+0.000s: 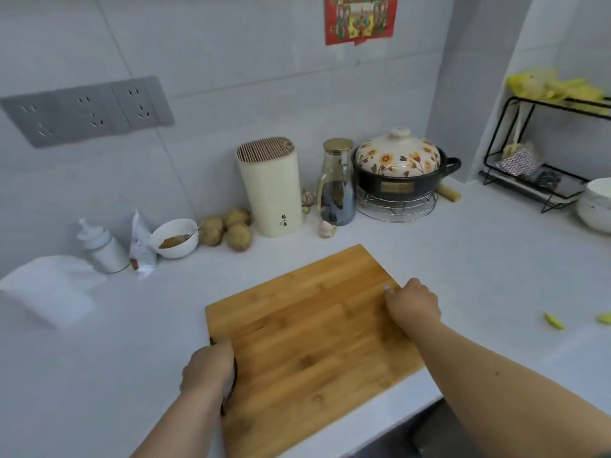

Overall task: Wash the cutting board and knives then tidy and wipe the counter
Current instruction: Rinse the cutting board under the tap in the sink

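Evidently the cutting board point(307, 328), lying flat on the near surface point(479, 259), is gripped at its left edge by the left hand point(208, 368) and at its right edge by the right hand point(411, 302); a level lift toward washing is judged next.

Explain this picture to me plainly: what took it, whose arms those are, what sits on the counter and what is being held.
There is no machine here. A camera worn on a person's head looks forward and down, so the two arms are the wearer's own. The left hand grips the left edge of the wooden board, with something dark under its fingers that I cannot make out. The right hand grips the board's right edge. The board lies on the white counter. Along the wall stand a knife block, potatoes, a small bowl, a glass jug and a flowered pot on a wire stand.
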A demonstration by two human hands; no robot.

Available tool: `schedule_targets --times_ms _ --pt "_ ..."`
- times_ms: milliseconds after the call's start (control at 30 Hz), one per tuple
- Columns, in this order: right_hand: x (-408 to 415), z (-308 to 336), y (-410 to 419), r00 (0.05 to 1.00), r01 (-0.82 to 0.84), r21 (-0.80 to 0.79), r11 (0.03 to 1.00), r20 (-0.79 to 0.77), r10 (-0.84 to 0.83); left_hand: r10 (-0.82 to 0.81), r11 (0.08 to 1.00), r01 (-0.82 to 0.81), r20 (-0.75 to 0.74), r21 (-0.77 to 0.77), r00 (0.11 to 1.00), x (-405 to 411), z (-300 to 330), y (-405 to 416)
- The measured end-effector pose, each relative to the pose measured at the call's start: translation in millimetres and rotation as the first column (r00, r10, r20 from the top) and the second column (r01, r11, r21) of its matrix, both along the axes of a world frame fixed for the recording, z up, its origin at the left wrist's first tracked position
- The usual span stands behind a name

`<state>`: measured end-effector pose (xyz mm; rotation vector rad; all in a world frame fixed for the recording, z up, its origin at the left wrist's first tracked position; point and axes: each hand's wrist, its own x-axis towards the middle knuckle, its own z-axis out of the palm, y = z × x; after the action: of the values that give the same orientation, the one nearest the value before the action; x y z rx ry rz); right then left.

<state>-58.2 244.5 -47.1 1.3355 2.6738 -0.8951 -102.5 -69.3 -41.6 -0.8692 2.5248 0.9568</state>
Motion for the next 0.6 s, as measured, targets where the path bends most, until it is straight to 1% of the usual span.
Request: schedule_targets --times_ms 100,200,267,333,400,467,500,600 --pt "-3.6 -1.8 6.9 0.997 0.056 -0.068 0.996 0.053 -0.052 0.036 0.99 -0.031 -0.035 0.137 0.999 -2.8 -6.6 -0.4" --pt "-4.3 -1.4 17.2 0.994 0.101 -0.19 0.977 0.067 -0.089 0.105 0.979 -0.092 -0.062 0.183 0.993 -0.8 -3.4 6.3" --pt "-2.5 -0.1 20.2 0.993 0.106 -0.226 0.968 0.081 -0.09 0.137 0.973 -0.125 -0.044 0.196 0.99 0.1 3.2 9.5" --pt "-0.5 2.7 20.1 0.991 0.114 -0.261 0.958 0.092 -0.093 0.166 0.947 -0.158 -0.004 0.28 0.986 -4.9 3.9 7.5" --pt "0.8 8.0 20.6 0.989 0.146 -0.378 0.914 0.062 -0.132 0.203 0.892 -0.199 0.034 0.406 0.979 -20.9 -10.2 -1.8" --pt "4.2 14.9 22.6 0.98 0.189 -0.484 0.854 0.033 -0.198 0.247 0.86 -0.243 0.05 0.448 0.968 -45.0 -26.9 -10.6" --pt "6.3 17.7 25.0 0.975 0.199 -0.506 0.839 0.02 -0.219 0.267 0.843 -0.253 0.038 0.474 0.963 -51.3 -21.6 -9.2" --pt "15.9 26.6 36.2 0.96 0.219 -0.513 0.83 -0.041 -0.279 0.263 0.81 -0.205 -0.028 0.55 0.964 -37.7 46.0 22.6"
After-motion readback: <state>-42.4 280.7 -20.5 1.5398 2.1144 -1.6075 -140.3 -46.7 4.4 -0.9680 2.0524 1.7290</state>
